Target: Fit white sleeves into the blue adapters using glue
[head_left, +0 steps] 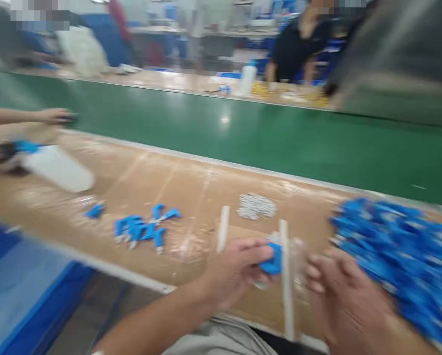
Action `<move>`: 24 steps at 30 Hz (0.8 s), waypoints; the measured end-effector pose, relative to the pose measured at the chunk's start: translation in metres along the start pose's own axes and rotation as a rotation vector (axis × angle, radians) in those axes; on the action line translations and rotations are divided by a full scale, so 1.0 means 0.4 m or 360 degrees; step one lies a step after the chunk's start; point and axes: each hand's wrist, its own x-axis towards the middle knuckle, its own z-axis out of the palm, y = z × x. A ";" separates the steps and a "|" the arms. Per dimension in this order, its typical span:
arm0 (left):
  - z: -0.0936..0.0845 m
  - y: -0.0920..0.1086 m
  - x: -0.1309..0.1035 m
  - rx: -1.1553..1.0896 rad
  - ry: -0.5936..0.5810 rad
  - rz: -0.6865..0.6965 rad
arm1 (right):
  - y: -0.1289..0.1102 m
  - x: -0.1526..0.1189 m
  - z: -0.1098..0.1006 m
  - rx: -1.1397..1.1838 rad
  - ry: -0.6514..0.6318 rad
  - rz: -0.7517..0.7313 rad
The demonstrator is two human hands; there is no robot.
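In the head view my left hand (239, 268) is closed on a small blue plastic part (273, 259), held between thumb and fingers above the bench. To its right, my right hand (348, 291) is blurred, its fingers curled together; whatever they hold, if anything, cannot be made out. Between the hands lies a white strip (286, 281), with another white strip (223, 228) farther left. Beyond my left hand is a heap of small grey-white pieces (256, 206). Several blue parts with white tips (139, 229) lie loose to the left. A large pile of similar blue parts (398, 246) spreads at the right.
A green conveyor-like surface (221, 130) runs behind the brown bench (191, 182). At left, another person's hands (54, 116) are near a whitish translucent container (60, 167). A blue bin (32, 296) stands lower left. Across, a person (298, 44) is beside a white bottle (248, 79).
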 end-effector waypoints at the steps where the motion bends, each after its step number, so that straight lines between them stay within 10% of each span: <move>1: 0.002 0.011 0.001 0.0052 -0.0010 -0.0007 | -0.009 -0.003 0.017 0.0067 0.0069 -0.0063; 7: 0.001 0.025 0.027 0.0327 -0.0166 -0.0077 | -0.030 0.005 0.081 0.0116 -0.0086 -0.0010; 24: -0.012 0.019 0.043 0.0377 -0.0089 -0.0073 | -0.024 -0.007 0.052 -0.0394 -0.0185 -0.0018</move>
